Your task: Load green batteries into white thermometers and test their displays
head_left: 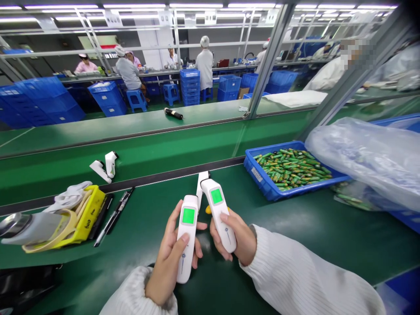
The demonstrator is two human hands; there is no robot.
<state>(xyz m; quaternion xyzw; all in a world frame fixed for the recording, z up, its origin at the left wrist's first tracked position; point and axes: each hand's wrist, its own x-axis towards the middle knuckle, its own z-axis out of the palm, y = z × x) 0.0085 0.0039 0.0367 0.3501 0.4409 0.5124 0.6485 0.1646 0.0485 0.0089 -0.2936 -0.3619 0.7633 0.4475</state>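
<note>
Wrapped in my left hand (169, 258) is a white infrared thermometer (187, 258), its screen lit green and my thumb resting on its front. My right hand (241, 234) grips a second white infrared thermometer (223, 223), tilted to the left, also with a green screen. Both are held side by side over the dark green bench, screens facing me. Behind them another white thermometer (201, 183) is partly hidden. A small yellow thing (208, 210) shows beside the right-hand one; its kind is unclear.
A blue tray (265, 188) of green batteries stands at the right, beside plastic bags (364, 148). Two white thermometers (106, 167) lie on the far left. Nearer are a yellow box (87, 214), pens (114, 214) and a bottle (29, 227). Several people work beyond a metal frame (269, 61).
</note>
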